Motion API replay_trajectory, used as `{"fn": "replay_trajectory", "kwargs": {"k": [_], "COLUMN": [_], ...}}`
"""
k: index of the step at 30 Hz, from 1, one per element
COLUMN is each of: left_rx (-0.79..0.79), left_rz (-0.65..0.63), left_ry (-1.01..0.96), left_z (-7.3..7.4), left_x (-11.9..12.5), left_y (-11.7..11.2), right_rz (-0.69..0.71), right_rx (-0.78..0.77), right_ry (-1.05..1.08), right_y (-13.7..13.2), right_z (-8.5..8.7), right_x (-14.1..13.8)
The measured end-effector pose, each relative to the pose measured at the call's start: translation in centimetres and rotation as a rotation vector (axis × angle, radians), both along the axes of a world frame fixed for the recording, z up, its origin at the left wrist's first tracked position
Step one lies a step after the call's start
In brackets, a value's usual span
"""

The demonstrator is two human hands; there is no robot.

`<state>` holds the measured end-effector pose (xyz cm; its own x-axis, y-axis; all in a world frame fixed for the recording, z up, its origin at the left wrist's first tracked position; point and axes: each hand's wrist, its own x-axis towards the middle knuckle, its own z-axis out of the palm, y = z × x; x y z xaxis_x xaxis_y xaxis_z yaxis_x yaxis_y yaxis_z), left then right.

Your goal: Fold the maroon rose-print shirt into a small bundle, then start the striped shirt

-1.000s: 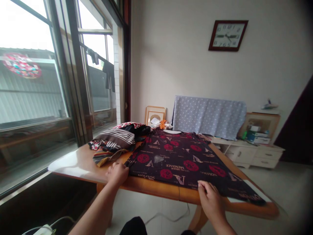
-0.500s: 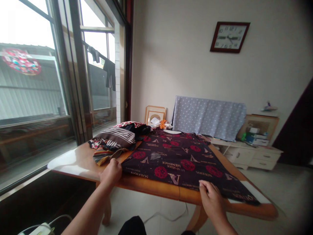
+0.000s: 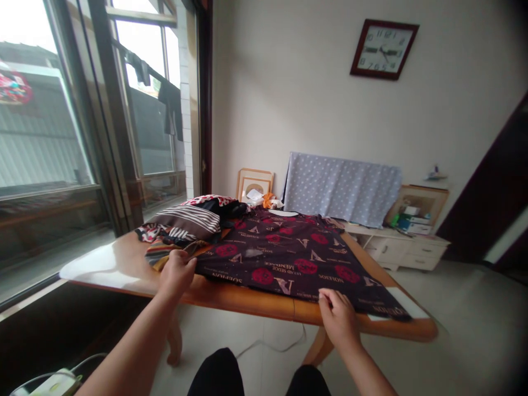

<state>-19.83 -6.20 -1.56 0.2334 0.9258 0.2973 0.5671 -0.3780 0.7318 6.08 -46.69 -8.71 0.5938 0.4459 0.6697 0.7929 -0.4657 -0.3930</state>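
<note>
A dark short-sleeved shirt [image 3: 289, 258] printed with red roses and pale lettering lies flat on a wooden table [image 3: 111, 264], its neckline at the far side. My left hand [image 3: 177, 272] pinches the shirt's near left corner, next to a pile of striped and multicoloured clothes [image 3: 183, 225]. My right hand [image 3: 338, 316] holds the near edge of the shirt, close to the table's front edge. A white strip [image 3: 402, 302] shows at the near right corner of the shirt.
A blue polka-dot cloth [image 3: 342, 190] and picture frames [image 3: 253, 184] stand behind the table. To the right is a white cabinet [image 3: 402, 250] with boxes on it. A large window [image 3: 142, 110] runs along the left. A white power adapter [image 3: 53, 385] lies on the floor.
The view has shifted and tilted. My left hand has moved a little left with the shirt's corner, toward the striped clothes. My right hand still holds the near edge.
</note>
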Motion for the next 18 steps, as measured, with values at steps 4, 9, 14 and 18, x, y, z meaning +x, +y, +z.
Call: {"fn": "replay_trajectory", "kwargs": {"k": [4,9,14,18], "left_rx": [-0.002,0.003,0.015,0.027], "left_rz": [0.023,-0.006,0.026,0.047], "left_ry": [0.264,0.085,-0.148,-0.174], "left_z": [-1.0,-1.4,-0.9,-0.5], "left_x": [-0.5,-0.3,0.9,1.7], "left_y": [0.1,0.0,0.6,0.7], "right_rz": [0.023,0.071,0.156,0.153], "right_rx": [-0.017,-0.065,-0.165,-0.223], "right_ry": [-0.020,-0.052,-0.066,-0.115], "right_y": [0.8,1.8,3.0,4.2], "right_z": [0.5,1.4,1.9,1.8], "right_x": [-0.5,-1.8,-4.2,-5.4]}}
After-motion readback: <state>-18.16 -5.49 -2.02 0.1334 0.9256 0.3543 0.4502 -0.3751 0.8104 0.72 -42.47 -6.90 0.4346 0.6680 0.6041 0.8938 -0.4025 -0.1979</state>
